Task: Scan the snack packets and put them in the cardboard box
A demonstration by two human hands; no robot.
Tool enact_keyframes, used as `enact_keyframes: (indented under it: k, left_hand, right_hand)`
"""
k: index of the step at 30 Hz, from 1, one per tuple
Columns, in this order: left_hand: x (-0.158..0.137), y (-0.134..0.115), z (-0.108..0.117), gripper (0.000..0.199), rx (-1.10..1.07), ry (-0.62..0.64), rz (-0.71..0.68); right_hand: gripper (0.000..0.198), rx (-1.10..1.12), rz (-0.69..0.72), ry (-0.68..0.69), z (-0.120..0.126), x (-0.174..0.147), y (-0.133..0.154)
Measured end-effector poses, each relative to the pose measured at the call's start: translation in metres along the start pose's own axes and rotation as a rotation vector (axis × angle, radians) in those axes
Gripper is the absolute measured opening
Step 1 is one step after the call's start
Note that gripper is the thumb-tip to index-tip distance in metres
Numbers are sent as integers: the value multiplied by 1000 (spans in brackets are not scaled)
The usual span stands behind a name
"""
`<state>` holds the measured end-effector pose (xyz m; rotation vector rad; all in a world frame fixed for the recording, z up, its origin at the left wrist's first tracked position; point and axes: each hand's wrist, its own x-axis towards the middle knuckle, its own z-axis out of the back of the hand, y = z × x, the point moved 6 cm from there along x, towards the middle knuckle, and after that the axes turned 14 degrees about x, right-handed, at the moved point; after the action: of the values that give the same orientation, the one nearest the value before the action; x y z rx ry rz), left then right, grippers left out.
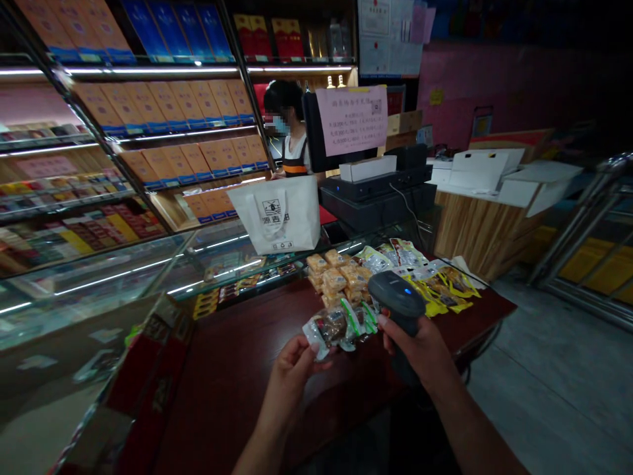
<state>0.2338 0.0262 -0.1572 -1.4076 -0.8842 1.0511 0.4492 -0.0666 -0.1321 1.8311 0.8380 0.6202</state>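
Observation:
My left hand (293, 368) pinches a small clear snack packet (330, 327) with dark contents, held above the dark red counter (237, 382). A black barcode scanner (398, 300) with a blue light sits in the grip of my right hand (419, 346), its head just right of the packet. Behind the packet lie several more packets: orange ones (336, 272), green-and-white ones (363, 315) and yellow ones (448, 290).
A white paper bag (277, 214) stands on the glass display case (123, 277). Behind it is a till with monitor (378, 178) and a pink notice (352, 119). A person in a mask sits by the shelves of boxes (163, 105). A red box (148, 376) rests at left.

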Motion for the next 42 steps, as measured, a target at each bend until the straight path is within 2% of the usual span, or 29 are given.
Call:
enact_keyframes:
  k: [5,8,11,16,20,22,29,34,42]
  left_hand:
    - [-31,-20,18,36,11,0,-11]
    - [-41,-25,25,35,2,-24,-11]
    - [-46,-22,31,41,-31,-64,28]
    - [-48,-13,42,42,12,-126,63]
    - [-49,-20,63,35,67,-287,-54]
    - [-50,-28,75,32,106,-372,-109]
    - [-56,-45,101,27,253,-550,-175]
    - [-57,-49,108,23,331,-603,-209]
    - [-57,-47,112,20,331,-602,-223]
  right_hand:
    - [37,-60,20,92,-31,-12,-12]
    - [33,-22,-45,155,-48,-21,-20]
    - [33,9,-93,158,-58,-28,-23]
    - [30,-60,-90,174,-69,-34,-18]
    - [33,-234,35,247,-77,-37,-5]
    - [39,-286,49,286,-80,-41,-3]
    - [37,-194,-148,417,-96,-66,-15]
    - [37,-168,-192,463,-103,-69,-20]
    - [33,-186,-196,503,-110,-70,-19]
